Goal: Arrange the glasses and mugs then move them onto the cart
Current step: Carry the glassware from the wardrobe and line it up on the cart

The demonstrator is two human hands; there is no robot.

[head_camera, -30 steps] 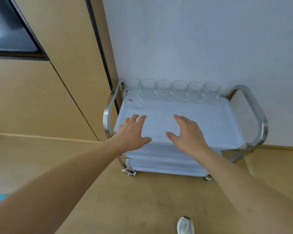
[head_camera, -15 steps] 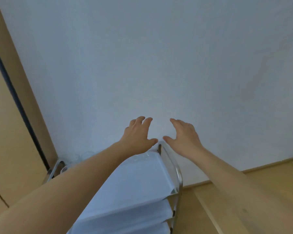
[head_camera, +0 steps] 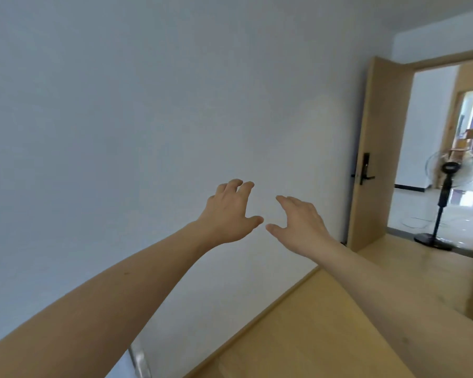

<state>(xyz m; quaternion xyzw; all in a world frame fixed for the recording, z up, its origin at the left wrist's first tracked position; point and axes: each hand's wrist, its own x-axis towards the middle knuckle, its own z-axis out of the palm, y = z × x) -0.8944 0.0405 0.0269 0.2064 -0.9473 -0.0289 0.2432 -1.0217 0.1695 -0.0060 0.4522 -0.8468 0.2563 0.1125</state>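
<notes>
With only a sliver of cart (head_camera: 140, 361) rail showing low-left of the fingers, both hands, left hand (head_camera: 227, 216) and right hand (head_camera: 300, 225), hang spread and empty, likely turning to fetch more; glasses out of view.

Left hand (head_camera: 227, 214) and right hand (head_camera: 298, 222) side by side at frame centre, before wall (head_camera: 148, 105). Cart handle (head_camera: 141, 361) at 6 o'clock, under left forearm. Door (head_camera: 371, 148) at 3 o'clock; fan (head_camera: 445, 197) beyond, in doorway. Floor (head_camera: 311, 336) at 5 o'clock.
</notes>
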